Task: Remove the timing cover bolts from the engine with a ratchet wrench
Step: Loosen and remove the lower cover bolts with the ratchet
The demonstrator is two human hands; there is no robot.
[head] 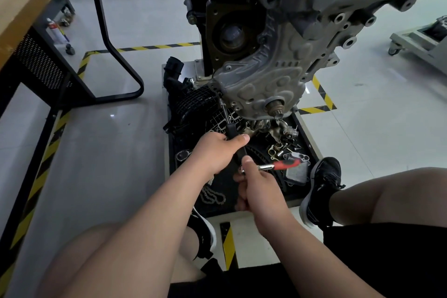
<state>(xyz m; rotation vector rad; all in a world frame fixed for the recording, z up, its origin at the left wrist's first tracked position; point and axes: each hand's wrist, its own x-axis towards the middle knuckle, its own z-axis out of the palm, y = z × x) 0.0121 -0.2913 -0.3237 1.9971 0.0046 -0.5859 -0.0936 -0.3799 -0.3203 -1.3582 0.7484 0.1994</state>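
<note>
The grey timing cover (273, 77) hangs on the engine above a parts tray. A long extension bar (226, 115) with a black grip runs from a bolt at the cover's lower left corner down to my hands. My left hand (215, 152) grips the black part of the bar. My right hand (256, 184) holds the ratchet wrench (278, 166) at its head end; its red handle sticks out to the right. The socket end sits against the cover's edge.
A black tray (312, 152) under the engine holds loose bolts, a chain, an intake manifold and other parts. A black metal table frame (113, 38) stands at left. Yellow-black floor tape surrounds the stand. My knees and black shoes are beside the tray.
</note>
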